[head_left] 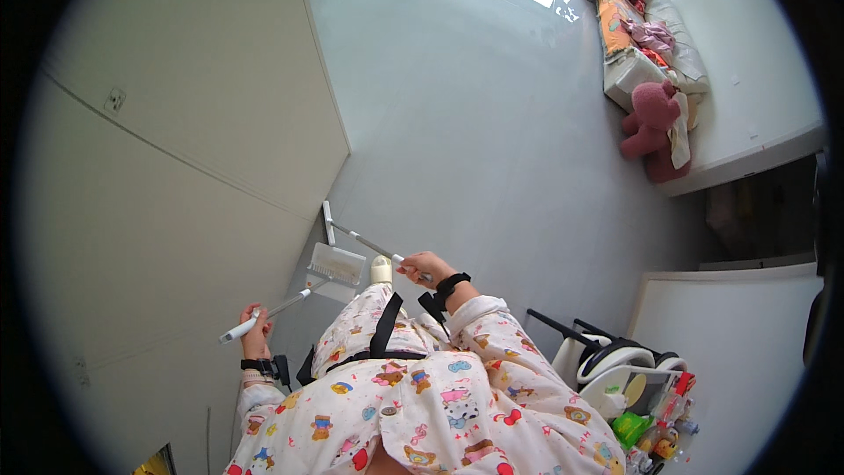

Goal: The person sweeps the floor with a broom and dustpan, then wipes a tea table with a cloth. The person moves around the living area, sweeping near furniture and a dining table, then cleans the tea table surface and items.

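Note:
My left hand (256, 325) grips the white-and-grey handle (290, 303) of a white dustpan (343, 264) with a comb-like edge, low beside the left wall. My right hand (425, 269) is closed on a thin white-and-grey broom handle (374, 242), whose narrow white head (327, 222) is on the floor just beyond the dustpan, near the wall. A cream shoe (381, 269) of mine shows between the dustpan and my right hand.
A white wall (158, 176) runs along my left. Grey floor (466, 123) stretches forward. At right are a sofa (620, 70) with cloths, a pink plush bear (651, 123), a dark doorway (756, 211), and a cart-like item (607, 369) with toys near my right side.

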Demonstrator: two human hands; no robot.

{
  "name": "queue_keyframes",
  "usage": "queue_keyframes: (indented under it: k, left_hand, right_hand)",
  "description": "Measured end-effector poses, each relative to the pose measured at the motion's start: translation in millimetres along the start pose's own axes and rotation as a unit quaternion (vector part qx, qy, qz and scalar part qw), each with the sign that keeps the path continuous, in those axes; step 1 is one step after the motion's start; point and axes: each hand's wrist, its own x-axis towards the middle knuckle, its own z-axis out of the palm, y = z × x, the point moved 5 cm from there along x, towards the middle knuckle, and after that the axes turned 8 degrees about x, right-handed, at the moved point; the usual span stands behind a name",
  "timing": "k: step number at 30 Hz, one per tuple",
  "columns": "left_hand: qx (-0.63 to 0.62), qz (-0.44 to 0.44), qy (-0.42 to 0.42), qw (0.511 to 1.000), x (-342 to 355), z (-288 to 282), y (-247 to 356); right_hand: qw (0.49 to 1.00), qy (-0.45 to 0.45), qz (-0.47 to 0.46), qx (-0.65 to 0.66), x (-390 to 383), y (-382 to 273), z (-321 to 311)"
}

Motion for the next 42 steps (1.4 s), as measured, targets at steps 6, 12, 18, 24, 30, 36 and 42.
queue_keyframes:
  k: [6,12,18,24,30,36,42]
  left_hand:
    - [0.056,-0.011,-0.025,0.998,27,51,38]
    - [0.112,0.023,-0.095,0.989,37,102,77]
    - [0.130,0.049,-0.128,0.982,64,160,82]
    - [0.149,0.041,-0.129,0.979,110,218,64]
    - [0.173,0.053,-0.177,0.967,174,301,42]
    - [0.211,0.095,-0.251,0.940,184,427,101]
    - [0.266,0.153,-0.364,0.879,188,547,143]
  right_hand:
    - [0.993,0.084,-0.036,0.077,15,-97,-42]
    - [0.934,0.118,-0.022,0.337,-13,-100,-139]
    - [0.959,0.194,-0.101,0.182,-96,-85,-188]
    - [0.976,0.188,-0.109,-0.026,-82,-70,-155]
    - [0.969,0.210,-0.077,0.101,-24,-90,-210]
    - [0.962,0.244,-0.087,0.088,-96,-159,-274]
    - [0.934,0.319,-0.153,-0.050,-160,-224,-310]
